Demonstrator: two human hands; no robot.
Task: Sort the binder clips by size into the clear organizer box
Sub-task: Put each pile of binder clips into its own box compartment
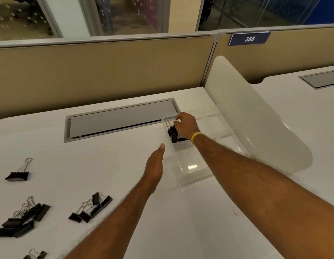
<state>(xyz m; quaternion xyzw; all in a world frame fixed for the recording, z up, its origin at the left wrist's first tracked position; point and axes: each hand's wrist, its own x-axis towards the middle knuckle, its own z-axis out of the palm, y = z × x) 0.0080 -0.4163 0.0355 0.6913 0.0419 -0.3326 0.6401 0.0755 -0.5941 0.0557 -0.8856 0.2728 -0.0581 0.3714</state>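
Observation:
The clear organizer box (197, 171) lies on the white desk, right of centre. My right hand (185, 126) reaches over its far left compartment, fingers pinched on a black binder clip (172, 132) above other clips inside. My left hand (155, 166) rests flat against the box's left wall, fingers together and holding nothing. Loose black binder clips lie at the left: a single large one (17, 174), a pile of large ones (22, 219), a group of medium ones (91, 208) and small ones (35, 255) at the bottom edge.
A grey cable hatch (121, 118) is set in the desk behind the box. A frosted plastic divider (255, 116) stands right of the box. A tan partition (106, 71) closes the desk's far side.

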